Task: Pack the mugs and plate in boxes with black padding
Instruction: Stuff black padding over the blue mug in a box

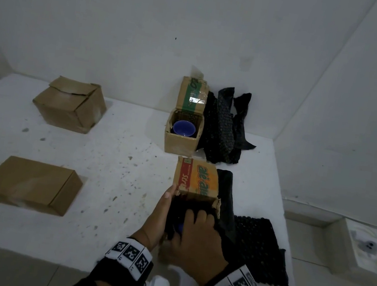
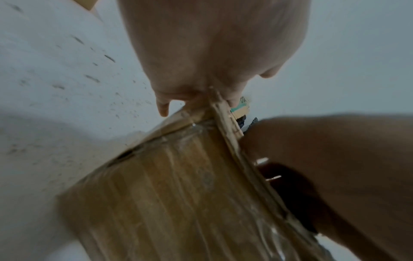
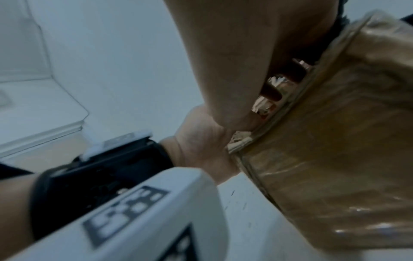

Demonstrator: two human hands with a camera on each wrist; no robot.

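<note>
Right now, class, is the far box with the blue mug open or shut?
Open. The far box has its flap raised; the blue mug shows inside.

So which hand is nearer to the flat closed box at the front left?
Left. The left hand holds the left wall of the printed box, on the side facing the flat box; the right hand is further right, gripping black padding in its opening.

A bare, plain room, this was: blank white walls [image 1: 103, 20] met in a corner upper right, speckled white table [image 1: 114, 193] beneath, pale floor tiles [image 1: 310, 237] lower right.
</note>
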